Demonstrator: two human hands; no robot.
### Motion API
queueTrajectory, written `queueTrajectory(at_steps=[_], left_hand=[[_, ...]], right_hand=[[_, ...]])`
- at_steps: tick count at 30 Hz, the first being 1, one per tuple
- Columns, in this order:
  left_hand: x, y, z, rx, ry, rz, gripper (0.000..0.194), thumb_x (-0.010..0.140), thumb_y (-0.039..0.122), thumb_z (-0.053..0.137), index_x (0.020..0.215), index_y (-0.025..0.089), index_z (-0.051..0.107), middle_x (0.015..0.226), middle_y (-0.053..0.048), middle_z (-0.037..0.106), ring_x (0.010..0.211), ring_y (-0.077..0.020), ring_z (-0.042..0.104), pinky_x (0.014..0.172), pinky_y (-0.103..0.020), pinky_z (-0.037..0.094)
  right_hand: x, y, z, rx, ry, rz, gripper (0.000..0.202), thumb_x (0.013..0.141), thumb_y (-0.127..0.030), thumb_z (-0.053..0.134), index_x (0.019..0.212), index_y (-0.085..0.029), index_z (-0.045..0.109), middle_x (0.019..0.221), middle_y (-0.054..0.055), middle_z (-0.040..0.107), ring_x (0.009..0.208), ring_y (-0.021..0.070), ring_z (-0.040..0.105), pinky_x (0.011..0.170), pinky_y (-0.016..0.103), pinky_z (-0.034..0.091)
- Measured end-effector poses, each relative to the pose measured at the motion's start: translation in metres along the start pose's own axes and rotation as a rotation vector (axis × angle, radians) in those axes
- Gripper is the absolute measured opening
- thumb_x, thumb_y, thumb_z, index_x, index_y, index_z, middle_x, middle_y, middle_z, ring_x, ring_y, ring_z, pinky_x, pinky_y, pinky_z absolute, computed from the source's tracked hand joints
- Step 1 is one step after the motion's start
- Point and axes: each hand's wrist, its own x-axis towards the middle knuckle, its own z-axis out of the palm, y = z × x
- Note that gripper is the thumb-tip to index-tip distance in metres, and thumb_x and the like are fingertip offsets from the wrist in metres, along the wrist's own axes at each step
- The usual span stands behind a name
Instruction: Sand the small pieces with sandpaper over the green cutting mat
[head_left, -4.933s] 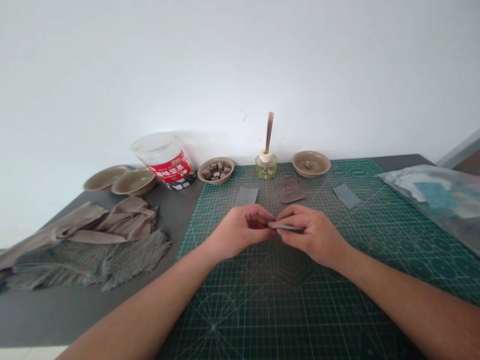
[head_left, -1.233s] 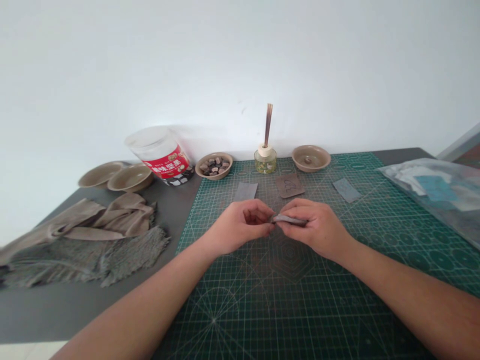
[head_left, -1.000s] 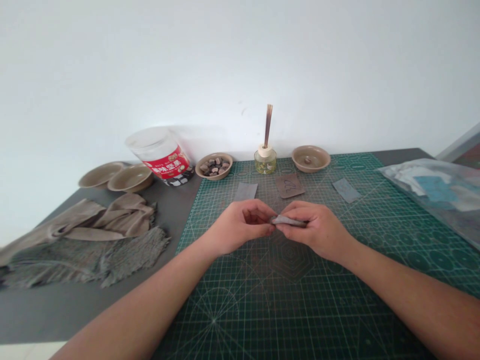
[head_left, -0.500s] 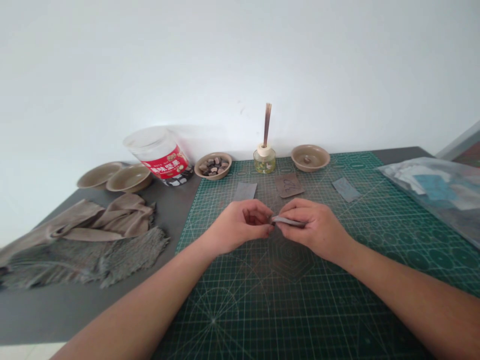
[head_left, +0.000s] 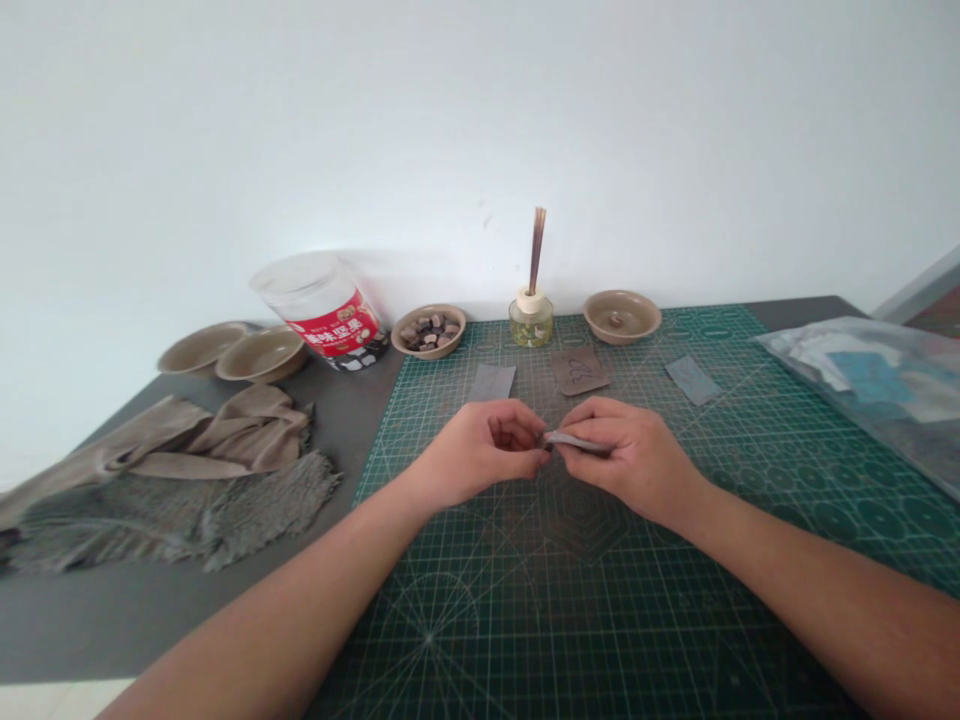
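Pinched between your right hand's [head_left: 637, 455] thumb and fingers is a thin gray strip [head_left: 581, 441], its free end pointing at your left hand [head_left: 480, 452].
Your left thumb and fingertips close on a small dark piece [head_left: 546, 442] at that end, too small to make out clearly; both are held above the green cutting mat [head_left: 480, 610]. Beyond your hands lie a gray sheet [head_left: 493, 382], a brown square [head_left: 580, 371] and a blue-gray sheet [head_left: 693, 380]. Farther back, a bowl of stones [head_left: 428, 351] stands left of the reed diffuser [head_left: 531, 325], another bowl [head_left: 622, 334] right of it.
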Motion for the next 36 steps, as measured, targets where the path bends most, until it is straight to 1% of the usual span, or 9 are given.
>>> queueTrajectory(at_steps=[3,7,11,13,16,21,25,29,36], left_hand=[[0.0,0.0,0.0,-0.029,-0.012,0.01,0.022,0.072,0.018,0.079,0.092,0.013,0.07,0.082,-0.004,0.074,0.072,-0.0123,0.067,0.067,-0.022,0.051],[0.0,-0.002,0.0,-0.014,-0.011,0.004,0.022,0.073,0.02,0.08,0.091,0.013,0.069,0.078,-0.002,0.073,0.068,-0.0104,0.065,0.063,-0.021,0.049],[0.0,-0.004,0.0,0.008,-0.018,0.002,0.023,0.072,0.022,0.081,0.088,0.014,0.068,0.076,-0.002,0.072,0.067,-0.0107,0.065,0.062,-0.021,0.049],[0.0,-0.004,0.0,0.004,0.012,0.02,0.025,0.073,0.022,0.081,0.091,0.015,0.066,0.077,-0.002,0.072,0.068,-0.0112,0.066,0.064,-0.021,0.05],[0.0,-0.004,0.001,-0.003,0.096,0.07,0.027,0.073,0.02,0.081,0.093,0.016,0.064,0.08,-0.002,0.073,0.071,-0.0115,0.067,0.066,-0.022,0.052],[-0.001,-0.003,0.006,-0.02,0.157,0.131,0.019,0.074,0.015,0.077,0.089,0.014,0.065,0.083,-0.003,0.074,0.073,-0.0122,0.068,0.067,-0.022,0.052],[-0.003,-0.005,0.009,0.101,0.207,0.166,0.01,0.077,0.016,0.074,0.085,0.014,0.069,0.079,-0.003,0.073,0.07,-0.0124,0.066,0.065,-0.023,0.051],[-0.005,-0.006,0.009,0.181,0.269,0.223,0.009,0.078,0.017,0.074,0.086,0.015,0.071,0.082,-0.003,0.074,0.074,-0.0136,0.067,0.068,-0.024,0.053],[-0.004,-0.006,0.009,0.242,0.285,0.27,0.006,0.079,0.016,0.073,0.085,0.016,0.072,0.084,-0.004,0.075,0.078,-0.0157,0.069,0.073,-0.027,0.055]], right_hand=[[0.0,-0.001,0.001,0.022,-0.029,0.01,0.01,0.085,-0.017,0.071,0.086,-0.024,0.078,0.087,-0.001,0.071,0.078,0.0129,0.066,0.073,0.025,0.05],[0.0,-0.001,0.001,0.02,-0.026,0.001,0.011,0.084,-0.016,0.071,0.087,-0.023,0.079,0.089,0.0,0.072,0.079,0.0131,0.066,0.073,0.025,0.05],[0.001,0.002,-0.002,0.079,-0.106,0.014,0.01,0.085,-0.018,0.071,0.088,-0.023,0.079,0.088,0.0,0.072,0.08,0.0137,0.067,0.074,0.026,0.051],[0.002,0.004,-0.005,0.086,-0.048,0.054,0.009,0.086,-0.02,0.07,0.086,-0.023,0.078,0.09,0.0,0.073,0.082,0.0147,0.068,0.075,0.027,0.051],[0.003,0.005,-0.006,0.043,0.09,0.08,0.01,0.087,-0.022,0.069,0.091,-0.023,0.078,0.095,0.001,0.075,0.086,0.0171,0.069,0.078,0.029,0.052],[0.001,-0.002,-0.001,0.009,0.178,0.034,0.013,0.089,-0.022,0.066,0.096,-0.023,0.077,0.096,0.001,0.077,0.089,0.0177,0.071,0.081,0.029,0.054],[0.0,-0.002,0.004,-0.038,0.185,-0.034,0.015,0.088,-0.018,0.067,0.097,-0.024,0.078,0.1,0.002,0.077,0.093,0.0176,0.072,0.086,0.029,0.056],[0.0,0.001,0.006,-0.063,0.172,-0.028,0.016,0.088,-0.018,0.067,0.097,-0.024,0.078,0.101,0.002,0.077,0.093,0.0176,0.072,0.085,0.029,0.057],[0.0,0.0,0.008,-0.058,0.17,-0.058,0.018,0.088,-0.015,0.066,0.1,-0.022,0.078,0.105,0.002,0.077,0.097,0.0157,0.072,0.09,0.027,0.056]])
